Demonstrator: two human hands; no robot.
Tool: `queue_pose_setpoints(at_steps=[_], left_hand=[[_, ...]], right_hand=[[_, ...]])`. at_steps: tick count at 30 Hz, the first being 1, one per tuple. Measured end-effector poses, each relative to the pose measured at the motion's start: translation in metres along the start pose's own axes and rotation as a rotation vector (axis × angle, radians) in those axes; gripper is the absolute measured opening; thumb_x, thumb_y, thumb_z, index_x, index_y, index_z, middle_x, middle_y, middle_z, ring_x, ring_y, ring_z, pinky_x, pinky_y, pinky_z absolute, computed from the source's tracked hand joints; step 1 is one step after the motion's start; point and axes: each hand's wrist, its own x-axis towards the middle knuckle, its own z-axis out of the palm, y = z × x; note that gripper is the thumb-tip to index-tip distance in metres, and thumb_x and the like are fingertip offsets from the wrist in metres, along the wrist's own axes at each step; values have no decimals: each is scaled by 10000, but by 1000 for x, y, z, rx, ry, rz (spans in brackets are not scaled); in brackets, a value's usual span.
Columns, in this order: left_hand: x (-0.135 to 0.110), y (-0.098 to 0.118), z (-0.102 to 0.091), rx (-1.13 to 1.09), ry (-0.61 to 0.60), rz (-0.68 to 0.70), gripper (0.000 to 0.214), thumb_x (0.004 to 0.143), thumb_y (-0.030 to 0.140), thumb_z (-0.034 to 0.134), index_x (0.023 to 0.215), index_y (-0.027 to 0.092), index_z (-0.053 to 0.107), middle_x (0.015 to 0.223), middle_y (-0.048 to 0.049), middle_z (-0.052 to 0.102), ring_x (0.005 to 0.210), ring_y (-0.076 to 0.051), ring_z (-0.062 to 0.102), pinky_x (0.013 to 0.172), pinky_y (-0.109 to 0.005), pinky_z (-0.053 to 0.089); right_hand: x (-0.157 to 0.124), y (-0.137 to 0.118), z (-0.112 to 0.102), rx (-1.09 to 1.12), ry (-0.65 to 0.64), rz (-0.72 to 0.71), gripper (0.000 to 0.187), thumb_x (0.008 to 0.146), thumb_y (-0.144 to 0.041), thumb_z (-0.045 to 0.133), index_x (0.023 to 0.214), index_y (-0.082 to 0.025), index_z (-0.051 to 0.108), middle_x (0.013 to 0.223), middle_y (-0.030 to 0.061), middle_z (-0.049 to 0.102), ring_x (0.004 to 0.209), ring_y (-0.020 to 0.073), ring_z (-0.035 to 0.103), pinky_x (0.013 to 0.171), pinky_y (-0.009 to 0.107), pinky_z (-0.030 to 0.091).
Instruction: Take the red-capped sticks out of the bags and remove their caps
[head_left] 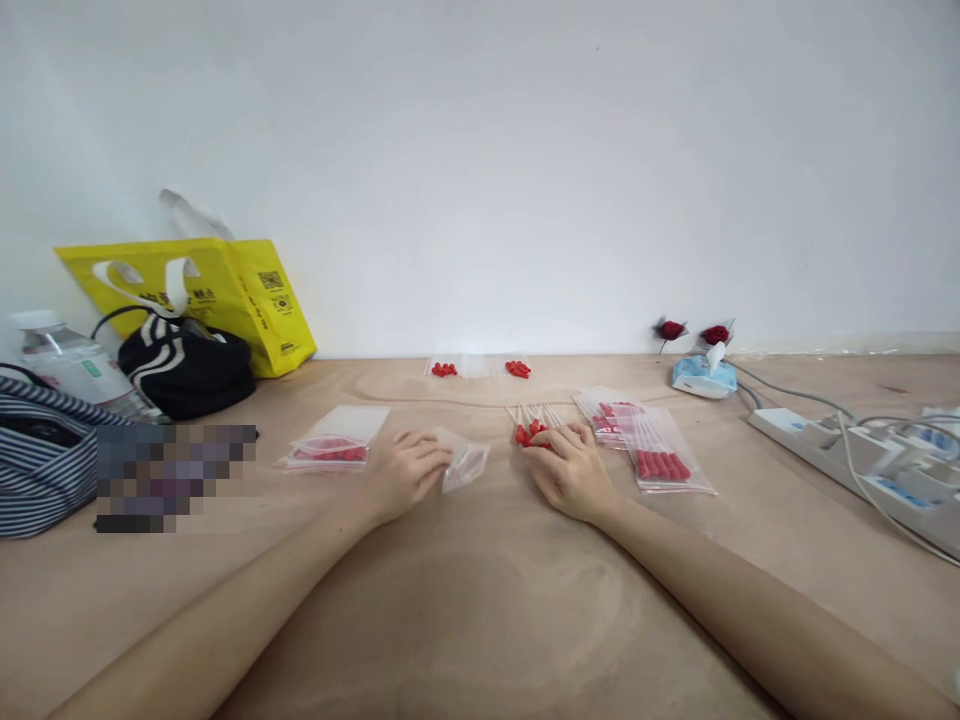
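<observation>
The person's left hand (405, 470) lies on the wooden worktop (480, 620) with its fingers curled, pinching the near edge of a small clear bag (466, 465) that sticks out to its right. The bag looks empty and lies flat between the two hands. The right hand (571, 468) rests palm down just beside it, fingers bent over a loose bunch of red-tipped sticks (532, 430) that fan out beyond the fingertips. I cannot tell whether it grips them or only touches them.

Two filled bags of sticks (658, 458) lie just right of the right hand, overlapping each other. Another filled bag (336, 445) lies just left of the left hand. Near the wall, well apart from the hands, sit two small red heaps (517, 369). A yellow carrier bag (225, 290) leans at far left, and a power strip (847, 450) lies at far right.
</observation>
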Motion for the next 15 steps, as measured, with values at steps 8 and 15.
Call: queue_pose_setpoints(at_steps=[8, 15], left_hand=[[-36, -95, -43, 188, 307, -306, 281, 840, 328, 360, 853, 171, 593, 944, -19, 648, 903, -169, 560, 843, -306, 396], [-69, -116, -36, 18, -196, -674, 503, 858, 465, 273, 1113, 136, 556, 1201, -99, 542, 1118, -273, 452, 930, -400, 317]], right_hand=[[3, -1, 5, 36, -22, -12, 182, 769, -168, 463, 869, -194, 613, 949, 53, 588, 875, 177, 481, 822, 362, 247], [3, 0, 7, 35, -3, -22, 147, 768, -165, 476, 817, -187, 612, 909, 50, 590, 834, 165, 484, 793, 353, 242]])
